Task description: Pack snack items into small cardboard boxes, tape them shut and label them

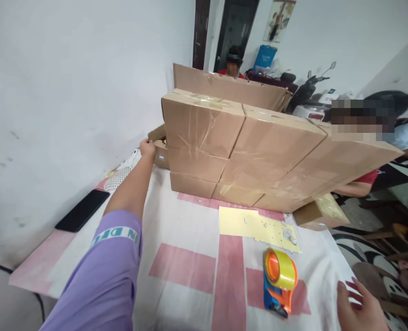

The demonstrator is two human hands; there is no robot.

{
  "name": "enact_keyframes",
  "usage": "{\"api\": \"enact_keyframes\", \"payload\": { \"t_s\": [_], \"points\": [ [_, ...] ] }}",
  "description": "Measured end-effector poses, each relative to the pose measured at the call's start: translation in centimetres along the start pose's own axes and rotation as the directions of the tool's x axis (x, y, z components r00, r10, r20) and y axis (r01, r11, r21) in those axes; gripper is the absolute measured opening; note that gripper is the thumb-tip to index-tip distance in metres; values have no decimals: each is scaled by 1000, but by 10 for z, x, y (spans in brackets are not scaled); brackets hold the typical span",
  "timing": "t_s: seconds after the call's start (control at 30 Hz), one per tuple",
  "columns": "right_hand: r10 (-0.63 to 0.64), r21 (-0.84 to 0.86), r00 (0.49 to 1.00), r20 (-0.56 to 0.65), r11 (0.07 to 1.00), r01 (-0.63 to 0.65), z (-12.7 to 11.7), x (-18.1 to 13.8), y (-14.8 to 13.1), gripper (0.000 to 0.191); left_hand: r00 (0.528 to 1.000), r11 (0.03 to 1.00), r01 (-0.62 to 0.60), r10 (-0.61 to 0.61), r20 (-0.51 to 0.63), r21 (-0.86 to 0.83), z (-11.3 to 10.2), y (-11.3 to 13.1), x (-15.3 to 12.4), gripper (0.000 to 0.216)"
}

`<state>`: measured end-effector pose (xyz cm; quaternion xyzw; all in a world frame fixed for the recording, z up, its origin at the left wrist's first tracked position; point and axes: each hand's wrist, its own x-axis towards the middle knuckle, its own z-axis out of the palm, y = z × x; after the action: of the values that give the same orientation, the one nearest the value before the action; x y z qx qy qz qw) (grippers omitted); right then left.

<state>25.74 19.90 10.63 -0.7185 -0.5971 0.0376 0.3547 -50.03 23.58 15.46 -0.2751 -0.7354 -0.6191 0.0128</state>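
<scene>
My left hand is stretched forward along the wall side, its fingers closed on the edge of a small open cardboard box. That box is partly hidden behind a stack of taped cardboard boxes, and what lies inside it is hard to make out. At the lower right, my right hand holds nothing; its fingers are apart, near the table's right edge. To its left lies a tape dispenser in orange and blue, loaded with a yellow tape roll.
On the checked tablecloth lie a black phone at left and a yellow sheet before the stack. Another taped box sits at the right edge. Two people are beyond the stack. A scooter stands behind.
</scene>
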Motion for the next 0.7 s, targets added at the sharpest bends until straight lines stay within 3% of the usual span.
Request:
{"api": "enact_keyframes", "payload": {
  "t_s": [0.1, 0.2, 0.3, 0.37, 0.43, 0.47, 0.57, 0.63, 0.7],
  "points": [
    [-2, 54, 999, -36, 999, 4, -5, 0, -32, 41, 986, 995, 91, -96, -138, -39, -35, 7, 5, 35],
    [-67, 92, 995, -72, 993, 74, -3, -2, -67, 40, 965, 989, 90, -115, -235, -113, -96, 12, -17, 34],
    [-306, 149, 945, -111, 935, 320, 7, -9, -109, 29, 957, 976, 95, -144, -250, -198, -157, 15, -65, 35],
    [-504, 269, 855, -122, 812, 518, 18, -18, -142, 18, 964, 960, 134, -184, -192, -247, -184, 18, -105, 35],
    [-694, 435, 713, -96, 615, 658, 29, -30, -181, 13, 967, 941, 194, -231, -108, -278, -196, 22, -144, 34],
    [-784, 511, 618, -63, 506, 694, 35, -37, -201, 17, 966, 932, 224, -251, -62, -287, -197, 24, -163, 36],
    [-974, 661, 223, 46, 197, 724, 49, -56, -258, 36, 941, 891, 337, -306, 144, -304, -181, 32, -211, 46],
    [-989, 706, -8, 144, 97, 701, 57, -66, -286, 40, 900, 864, 406, -322, 292, -298, -163, 35, -235, 51],
    [-962, 729, -145, 233, 75, 680, 65, -73, -301, 42, 867, 856, 436, -316, 386, -279, -143, 36, -253, 53]
  ]
}}
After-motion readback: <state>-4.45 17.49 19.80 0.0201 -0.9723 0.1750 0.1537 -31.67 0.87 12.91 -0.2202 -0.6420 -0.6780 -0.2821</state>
